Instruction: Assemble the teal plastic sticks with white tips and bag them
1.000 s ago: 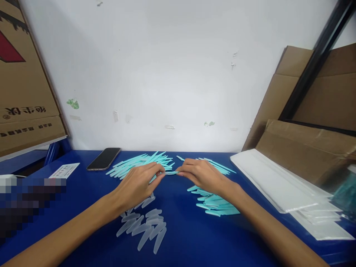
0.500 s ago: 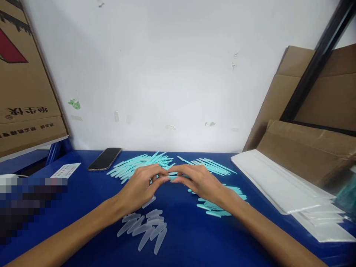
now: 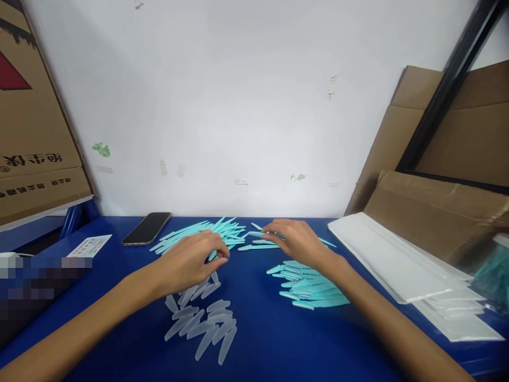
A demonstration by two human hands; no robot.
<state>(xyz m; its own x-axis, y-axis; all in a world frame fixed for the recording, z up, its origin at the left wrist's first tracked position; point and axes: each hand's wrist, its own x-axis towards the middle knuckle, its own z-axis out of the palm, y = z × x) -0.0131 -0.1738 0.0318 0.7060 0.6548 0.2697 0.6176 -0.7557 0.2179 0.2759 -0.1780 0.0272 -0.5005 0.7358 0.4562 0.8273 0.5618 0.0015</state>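
Note:
A slim teal eyebrow razor [image 3: 255, 234] is pinched between the thumb and fingers of my right hand [image 3: 296, 241], just over a loose group of similar razors [image 3: 260, 247] at the back. My left hand [image 3: 199, 257] hovers at the near edge of a larger razor pile [image 3: 191, 233], its fingers loosely curled and a gap showing between thumb and forefinger. A bit of teal shows in that gap, seemingly from the pile behind. Below the left hand lie several translucent blade caps [image 3: 214, 321], partly covered by the wrist. Under my right forearm is another teal stack [image 3: 314, 289].
A phone [image 3: 147, 229] and a printed card [image 3: 90, 245] lie at the left on the blue table [image 3: 258, 339]. White flat sleeves [image 3: 397, 260] are stacked at the right, beside cardboard [image 3: 437, 212]. A large carton [image 3: 40, 122] stands left, and a white wall [image 3: 238, 106] closes off the back.
My hands were together at the centre, both on one teal piece. They have parted: the right moved right and back with a razor, the left drew away leftward.

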